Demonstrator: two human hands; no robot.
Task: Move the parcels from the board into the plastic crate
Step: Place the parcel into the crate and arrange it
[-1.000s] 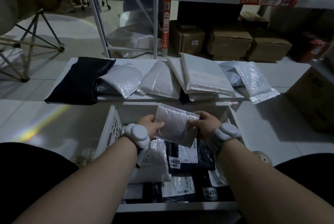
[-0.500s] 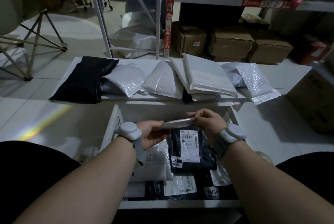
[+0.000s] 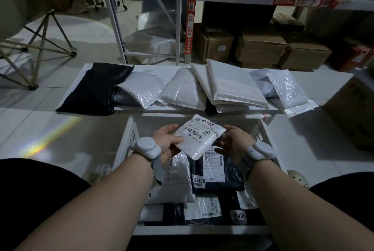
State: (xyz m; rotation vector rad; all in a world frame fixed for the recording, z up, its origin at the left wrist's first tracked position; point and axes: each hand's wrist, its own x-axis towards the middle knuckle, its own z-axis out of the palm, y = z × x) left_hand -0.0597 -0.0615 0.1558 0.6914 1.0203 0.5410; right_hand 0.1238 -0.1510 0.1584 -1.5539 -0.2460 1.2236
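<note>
Above the far half of the white plastic crate (image 3: 129, 141), my left hand (image 3: 167, 139) grips a small white parcel (image 3: 199, 139), label 07418 facing up. Beside the parcel's right edge is my right hand (image 3: 234, 141), fingers spread and loose. Inside the crate lie several parcels, among them a black one labelled 08408 (image 3: 220, 180) and a white one (image 3: 174, 180). Behind the crate, the white board (image 3: 153, 67) carries a black parcel (image 3: 97, 89), white bags (image 3: 142, 89) (image 3: 182, 91), a large flat pack (image 3: 232, 82) and a bubble mailer (image 3: 287, 89).
Metal shelving posts (image 3: 190, 18) and cardboard boxes (image 3: 261, 46) stand behind the board. Another carton (image 3: 356, 109) sits at the right, and a chair frame (image 3: 36, 48) at the far left. My knees flank the crate on a tiled floor.
The small parcel has been flipped from its bubble side through edge-on until its label faces up. My right hand has loosened its hold on it and spread its fingers.
</note>
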